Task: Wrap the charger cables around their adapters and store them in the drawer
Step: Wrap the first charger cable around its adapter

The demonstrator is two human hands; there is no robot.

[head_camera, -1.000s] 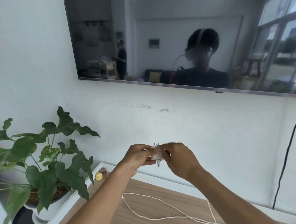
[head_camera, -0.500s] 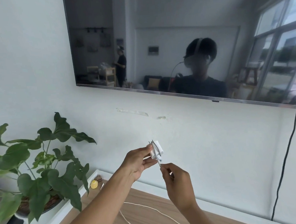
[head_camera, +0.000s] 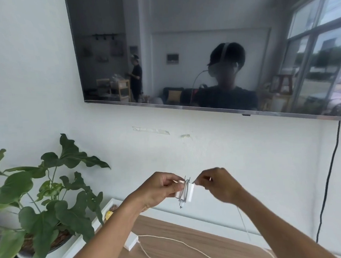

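Note:
My left hand (head_camera: 159, 189) holds a small white adapter (head_camera: 187, 192) in the air in front of the wall, prongs up. A few turns of thin white cable lie around the adapter's middle. My right hand (head_camera: 219, 183) pinches that cable just right of the adapter; the cable (head_camera: 243, 222) hangs down from it to the wooden top. A second white adapter (head_camera: 131, 243) lies on the wooden top (head_camera: 192, 233), with its own white cable (head_camera: 172, 241) trailing to the right. No drawer is in view.
A potted green plant (head_camera: 50, 196) stands at the left, beside the cabinet's white edge. A small yellow object (head_camera: 109, 214) sits at the back left corner. A wall-mounted TV (head_camera: 200, 47) hangs above, with a black cord (head_camera: 328, 179) running down the wall at the right.
My right hand rose from below the adapter to its right side, carrying the cable around it. The adapter dropped slightly, and the view tilted down, bringing the second adapter into view.

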